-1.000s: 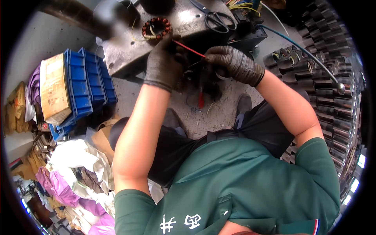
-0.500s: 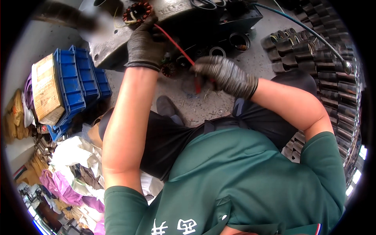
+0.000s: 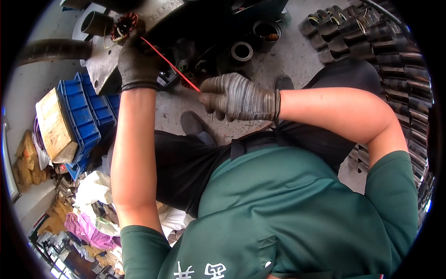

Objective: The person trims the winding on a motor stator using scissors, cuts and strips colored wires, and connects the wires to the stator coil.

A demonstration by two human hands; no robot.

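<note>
A long thin red strip (image 3: pixel 171 64) runs straight and slanting between my two gloved hands. My right hand (image 3: pixel 239 97) is closed on its lower end, thumb and fingers pinched together. My left hand (image 3: pixel 137 67), in a dark glove, is at the strip's upper end, right beside a ring-shaped stator (image 3: pixel 124 27) with copper-brown windings. The left fingertips are hidden in shadow, so their grip does not show. The stator sits on a worn grey metal bench (image 3: pixel 100 69), and a pale wire sticks out from it.
A dark metal cylinder (image 3: pixel 96 23) stands by the stator. Below the bench are a pale ring (image 3: pixel 242 51) and an open can (image 3: pixel 267 31). Blue crates (image 3: pixel 79 111) with a cardboard box (image 3: pixel 55 125) are at left. Rows of metal casings (image 3: pixel 395 93) line the right.
The view has shifted, so bench and stator lie farther left. My right hand is slightly farther from the stator, and more strip shows between the hands. The red tail below my right hand no longer shows.
</note>
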